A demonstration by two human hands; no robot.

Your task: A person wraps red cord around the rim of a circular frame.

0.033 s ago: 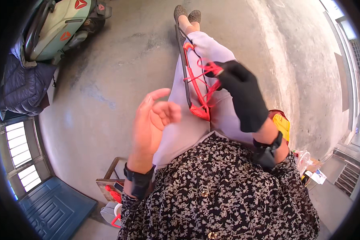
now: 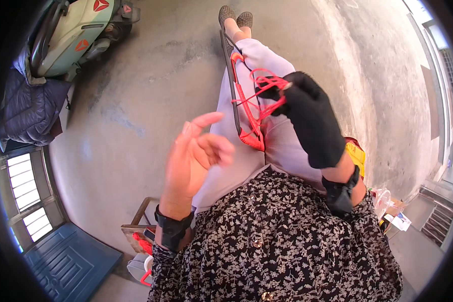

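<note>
My right hand, in a black glove, is closed around a loose bundle of thin red cord above my thighs. Loops of the cord stick out to the left of its fingertips. Along my legs lies a long, narrow dark frame, partly wrapped in red cord, with a red band across its near end. A strand seems to run between the bundle and the frame. My bare left hand hovers left of the frame, slightly blurred, its index finger stretched out and the others loosely bent, with nothing visible in it.
A pale green scooter stands at the far left, a dark quilted cover hanging beside it. Near my left elbow is a small wooden stool with red material on it. A yellow and red bag sits by my right wrist.
My right hand has shifted slightly right with the red cord, whose loops now look more spread. The left hand's fingers have moved a little to the right.
</note>
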